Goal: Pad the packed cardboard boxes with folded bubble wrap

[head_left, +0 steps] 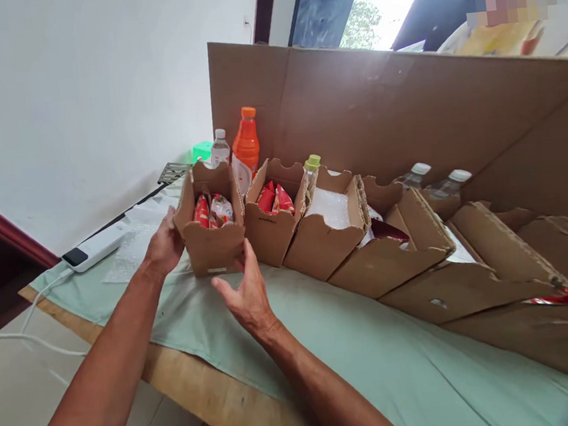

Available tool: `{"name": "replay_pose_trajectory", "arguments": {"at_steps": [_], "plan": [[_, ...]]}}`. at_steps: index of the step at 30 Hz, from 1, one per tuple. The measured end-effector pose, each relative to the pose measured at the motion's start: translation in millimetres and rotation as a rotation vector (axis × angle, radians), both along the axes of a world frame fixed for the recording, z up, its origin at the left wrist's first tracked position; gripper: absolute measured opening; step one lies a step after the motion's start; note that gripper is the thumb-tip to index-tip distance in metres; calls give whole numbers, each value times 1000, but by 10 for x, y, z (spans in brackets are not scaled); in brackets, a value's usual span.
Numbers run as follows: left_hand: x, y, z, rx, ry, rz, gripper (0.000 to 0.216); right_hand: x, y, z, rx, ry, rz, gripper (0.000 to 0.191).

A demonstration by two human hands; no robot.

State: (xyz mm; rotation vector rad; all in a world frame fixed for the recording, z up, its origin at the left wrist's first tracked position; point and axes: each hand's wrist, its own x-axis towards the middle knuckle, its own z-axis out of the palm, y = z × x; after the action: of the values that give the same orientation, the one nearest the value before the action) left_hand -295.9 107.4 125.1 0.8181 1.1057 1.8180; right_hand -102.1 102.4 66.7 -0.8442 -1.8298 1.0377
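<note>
At the left end of a row of open cardboard boxes stands a cardboard box with red snack packets and a clear-and-red packet inside. My left hand presses against its left side, fingers partly hidden behind the edge. At the front right corner, my right hand has its fingers on the box's right side and its thumb held apart below. Between them the two hands hold the box. Right beside it is a second cardboard box containing red packets.
More cardboard boxes continue rightward, one holding bubble wrap. Behind stand an orange bottle, a clear bottle and a tall cardboard panel. A white power bank-like device with a cable lies left on the green cloth.
</note>
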Motion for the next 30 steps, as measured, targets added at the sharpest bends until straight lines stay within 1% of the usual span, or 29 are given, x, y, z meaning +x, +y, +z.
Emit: {"name": "replay_pose_trajectory", "arguments": {"at_steps": [2,5,7,9,12,15,17,19,21,23,24,26,27,28,29,30], "plan": [[-12,-100,-54,25,57,-19,60,-66,23,-91,-1,9,17,97],[23,-328,-237,24,184,-44,61,-52,21,-251,-24,-1,34,91],[40,-387,-363,8,260,-22,64,-42,45,-326,-38,-15,44,91],[27,-321,-450,0,320,18,69,-73,107,-355,-46,-29,52,92],[-58,-63,-491,6,376,78,65,-199,273,-334,-56,-51,60,96],[-172,214,-470,13,409,115,66,-359,485,-303,-66,-67,71,98],[-233,341,-456,11,428,127,68,-445,601,-299,-71,-76,76,99],[-266,396,-453,2,451,138,67,-480,652,-305,-74,-85,79,98],[-253,360,-447,-22,477,169,65,-427,619,-311,-74,-94,86,95],[-171,228,-412,-60,495,250,68,-255,517,-313,-73,-103,90,87],[-98,132,-375,-74,516,316,71,-124,453,-312,-74,-108,86,82],[109,-78,-253,-56,633,449,72,205,335,-301,-86,-120,50,71],[235,-167,-170,-12,785,501,67,382,293,-289,-95,-125,16,68],[366,-229,-76,63,945,487,60,553,267,-272,-106,-131,-24,65],[493,-255,21,162,1079,439,53,704,258,-251,-117,-137,-66,65],[607,-239,116,228,1187,380,51,826,264,-226,-126,-141,-103,65]]}}
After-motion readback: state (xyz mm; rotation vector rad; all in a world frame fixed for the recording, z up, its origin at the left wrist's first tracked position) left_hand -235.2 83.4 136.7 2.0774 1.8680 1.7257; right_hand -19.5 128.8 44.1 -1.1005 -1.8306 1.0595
